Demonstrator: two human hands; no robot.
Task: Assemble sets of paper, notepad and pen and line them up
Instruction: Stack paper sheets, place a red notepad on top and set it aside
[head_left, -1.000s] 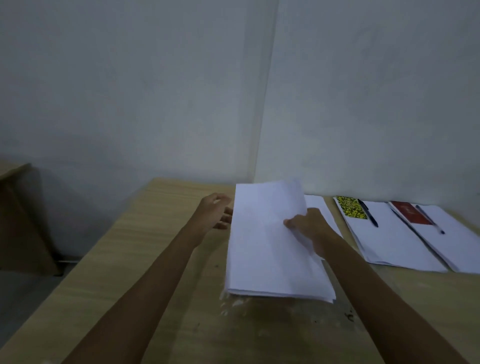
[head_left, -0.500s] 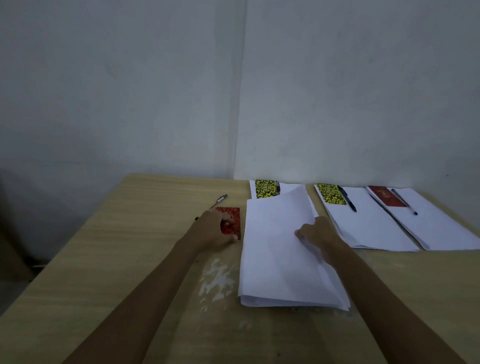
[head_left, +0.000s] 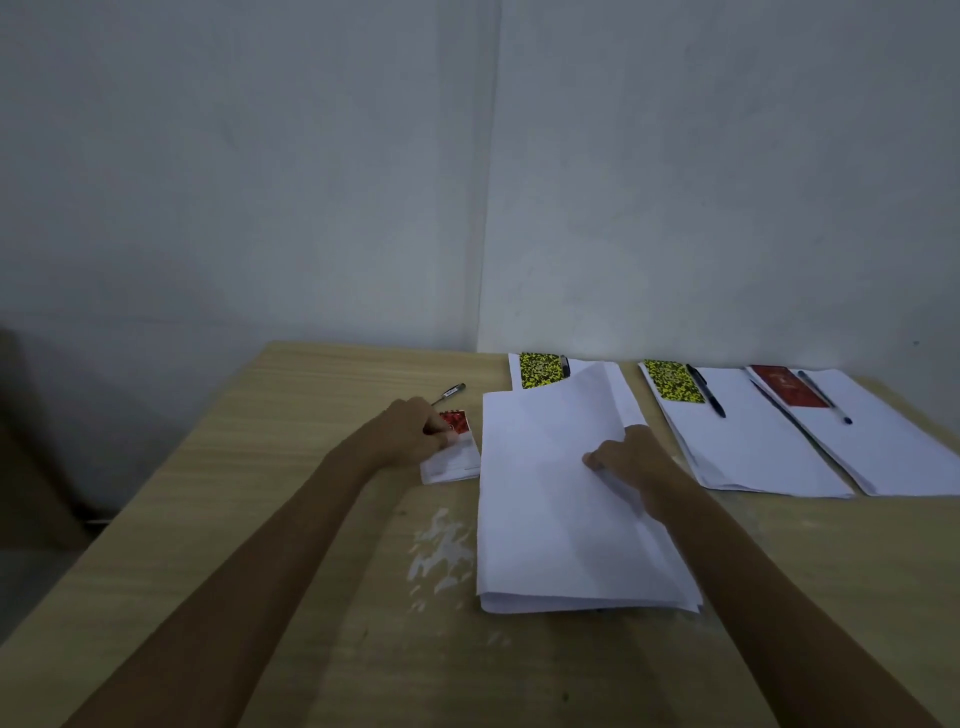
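A thick stack of white paper lies in the middle of the wooden table. My right hand pinches the right edge of its top sheets, which curl up. My left hand grips the top of a small red notepad lying just left of the stack. A loose pen lies behind that hand. Behind the stack a yellow-black notepad sits on a partly hidden sheet. To the right lie two finished sets: paper with a yellow-black notepad and pen, and paper with a red notepad and pen.
The table stands in a corner of two grey walls. A worn white patch marks the tabletop left of the stack. Another piece of brown furniture stands at the far left beyond the table edge.
The view swung right and down. My left hand left the stack's edge and took hold of the red notepad. My right hand keeps the top sheets lifted.
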